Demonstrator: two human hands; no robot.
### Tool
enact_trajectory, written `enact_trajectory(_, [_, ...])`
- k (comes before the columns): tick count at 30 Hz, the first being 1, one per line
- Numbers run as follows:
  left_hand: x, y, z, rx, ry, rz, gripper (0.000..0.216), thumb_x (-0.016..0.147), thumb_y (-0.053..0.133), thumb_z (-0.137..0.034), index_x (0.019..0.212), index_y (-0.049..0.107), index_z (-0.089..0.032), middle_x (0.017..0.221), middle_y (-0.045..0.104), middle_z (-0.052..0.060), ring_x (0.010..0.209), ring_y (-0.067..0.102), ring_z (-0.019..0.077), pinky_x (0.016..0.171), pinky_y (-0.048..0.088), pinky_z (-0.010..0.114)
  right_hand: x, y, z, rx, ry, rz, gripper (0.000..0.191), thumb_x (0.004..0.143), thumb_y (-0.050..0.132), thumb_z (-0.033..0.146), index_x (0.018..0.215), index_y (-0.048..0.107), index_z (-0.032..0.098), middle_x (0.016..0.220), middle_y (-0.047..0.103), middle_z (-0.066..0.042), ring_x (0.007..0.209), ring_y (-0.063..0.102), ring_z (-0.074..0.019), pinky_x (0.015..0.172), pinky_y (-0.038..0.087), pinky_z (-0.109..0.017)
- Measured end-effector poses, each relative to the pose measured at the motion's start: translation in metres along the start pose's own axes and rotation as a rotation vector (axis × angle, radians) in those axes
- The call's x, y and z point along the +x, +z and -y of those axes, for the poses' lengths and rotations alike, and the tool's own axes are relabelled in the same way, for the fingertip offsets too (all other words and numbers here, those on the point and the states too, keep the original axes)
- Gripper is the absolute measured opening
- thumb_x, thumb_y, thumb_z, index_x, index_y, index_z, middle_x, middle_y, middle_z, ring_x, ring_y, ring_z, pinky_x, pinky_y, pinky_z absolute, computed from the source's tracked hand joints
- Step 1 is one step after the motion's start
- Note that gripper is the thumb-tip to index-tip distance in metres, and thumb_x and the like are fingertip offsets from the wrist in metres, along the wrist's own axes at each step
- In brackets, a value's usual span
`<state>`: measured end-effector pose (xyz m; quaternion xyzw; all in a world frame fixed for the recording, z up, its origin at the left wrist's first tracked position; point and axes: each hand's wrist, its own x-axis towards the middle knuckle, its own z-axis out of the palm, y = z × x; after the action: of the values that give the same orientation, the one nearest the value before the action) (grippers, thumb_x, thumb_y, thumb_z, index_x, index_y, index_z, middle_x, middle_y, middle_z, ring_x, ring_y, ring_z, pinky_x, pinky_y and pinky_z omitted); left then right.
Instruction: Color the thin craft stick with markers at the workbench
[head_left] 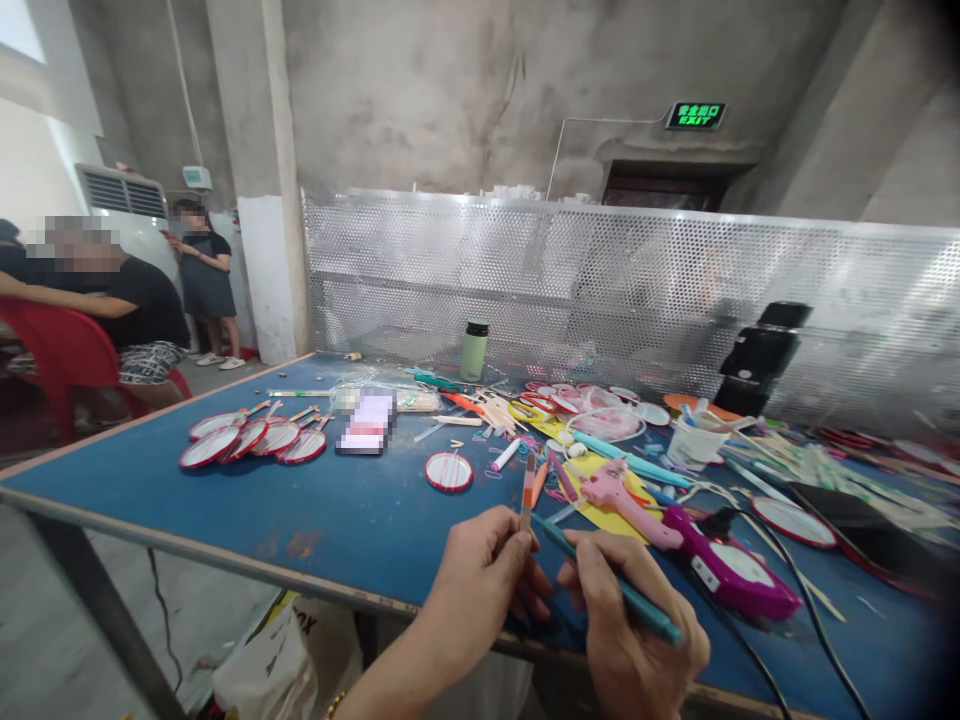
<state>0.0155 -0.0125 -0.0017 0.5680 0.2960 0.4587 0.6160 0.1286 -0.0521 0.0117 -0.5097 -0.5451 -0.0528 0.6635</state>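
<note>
My left hand (484, 570) pinches a flat wooden craft stick (529, 485) upright, its upper part coloured orange and pinkish brown. In my right hand (637, 630) is a teal marker pen (649, 608), held as for writing. The pen's front end points at the lower part of the stick, close to my left fingertips; whether it touches cannot be made out. Just beyond my hands lies a small round white fan (448, 472) with a red rim. To the right of the stick rests a pink glue gun (619, 495).
Several red-rimmed round fans (277, 438) overlap on the left of the blue table (225, 510). A phone (367, 422), a green bottle (474, 350) and a white cup (696, 445) stand or lie farther back. A purple power strip (739, 570) with black cables lies right. People are at far left.
</note>
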Motion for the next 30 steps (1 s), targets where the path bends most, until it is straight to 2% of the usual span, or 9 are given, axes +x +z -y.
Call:
enact_trajectory(7, [0.0013, 0.0002, 0.0002, -0.013, 0.001, -0.002, 0.027, 0.089, 0.053, -0.044, 0.085, 0.053, -0.018, 0.067, 0.069, 0.003, 0.049, 0.061, 0.0119, 0.047, 0.041, 0.020, -0.0008, -0.0009, -0.0003, -0.005, 0.000, -0.020, 0.029, 0.091, 0.056, 0.040, 0.070, 0.067, 0.022, 0.054, 0.060, 0.003, 0.046, 0.053, -0.0115, 0.055, 0.045, -0.024])
enact_trajectory(13, [0.0002, 0.0004, -0.0021, 0.001, 0.000, -0.001, 0.026, 0.089, 0.053, -0.043, 0.082, 0.051, -0.018, 0.065, 0.068, 0.002, 0.049, 0.061, 0.0118, 0.047, 0.042, 0.020, -0.0012, 0.0009, -0.0005, 0.008, -0.030, 0.021, 0.026, 0.091, 0.058, 0.038, 0.073, 0.069, 0.022, 0.057, 0.061, 0.003, 0.046, 0.053, -0.0106, 0.056, 0.046, -0.023])
enact_trajectory(22, [0.0008, 0.0011, -0.0001, -0.008, 0.001, -0.011, 0.026, 0.089, 0.053, -0.043, 0.083, 0.052, -0.018, 0.066, 0.069, 0.002, 0.048, 0.061, 0.0121, 0.046, 0.041, 0.020, -0.0009, 0.0008, -0.0003, 0.009, -0.017, -0.042, 0.024, 0.091, 0.058, 0.035, 0.072, 0.068, 0.022, 0.055, 0.059, 0.004, 0.046, 0.052, -0.0101, 0.056, 0.045, -0.023])
enact_trajectory(30, [0.0002, 0.0003, 0.0000, -0.013, 0.011, 0.002, 0.027, 0.089, 0.054, -0.044, 0.082, 0.051, -0.018, 0.065, 0.069, 0.002, 0.048, 0.062, 0.0123, 0.046, 0.042, 0.020, -0.0017, 0.0013, -0.0039, 0.008, -0.069, 0.001, 0.023, 0.091, 0.058, 0.034, 0.076, 0.069, 0.022, 0.059, 0.062, 0.004, 0.046, 0.054, -0.0094, 0.056, 0.046, -0.022])
